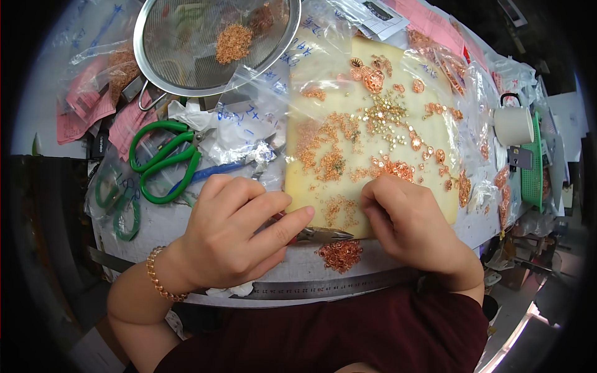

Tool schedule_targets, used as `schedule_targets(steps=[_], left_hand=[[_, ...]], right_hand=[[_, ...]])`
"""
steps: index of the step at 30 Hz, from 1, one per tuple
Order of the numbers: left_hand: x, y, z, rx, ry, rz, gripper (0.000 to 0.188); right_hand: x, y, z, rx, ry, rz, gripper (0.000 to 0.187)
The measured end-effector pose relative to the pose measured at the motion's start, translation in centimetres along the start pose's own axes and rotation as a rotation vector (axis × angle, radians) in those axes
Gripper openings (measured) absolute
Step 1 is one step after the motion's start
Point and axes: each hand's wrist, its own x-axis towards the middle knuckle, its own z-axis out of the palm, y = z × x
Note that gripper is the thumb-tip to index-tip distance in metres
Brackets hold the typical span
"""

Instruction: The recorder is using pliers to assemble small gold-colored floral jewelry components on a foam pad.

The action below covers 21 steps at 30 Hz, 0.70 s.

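My left hand, with a beaded bracelet at the wrist, is closed over a pair of pliers. The metal jaws point right along the near edge of a cream mat; most of the handles are hidden under my fingers. My left forefinger reaches out over the mat. My right hand is curled, thumb and fingers together at the mat's near right; whatever they pinch is hidden. Just beyond it lie copper-coloured pieces. Small rings are scattered between the hands. Nearer me sits a heap of reddish copper rings.
A mesh strainer holding small golden bits stands far left. Green-handled scissors lie left among plastic bags. Silvery gold beads cover the mat's middle. A steel ruler runs along the near edge. A white cup is at right.
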Motion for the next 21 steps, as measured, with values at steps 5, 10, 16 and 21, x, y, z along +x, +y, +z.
schedule_targets(steps=[5, 10, 16, 21], left_hand=[[0.1, 0.0, 0.0, 0.002, 0.002, 0.005, 0.053], [0.0, 0.0, 0.1, 0.010, 0.017, 0.014, 0.051], [0.0, 0.0, 0.1, -0.010, 0.026, -0.007, 0.051], [0.0, -0.1, 0.2, -0.132, 0.091, -0.100, 0.052]], right_hand=[[0.5, -0.2, 0.1, -0.048, -0.028, -0.010, 0.020], [0.6, -0.1, 0.3, -0.061, -0.015, -0.034, 0.021], [0.1, 0.5, 0.0, 0.257, 0.026, 0.110, 0.013], [-0.8, 1.0, -0.3, 0.860, -0.010, 0.180, 0.015]])
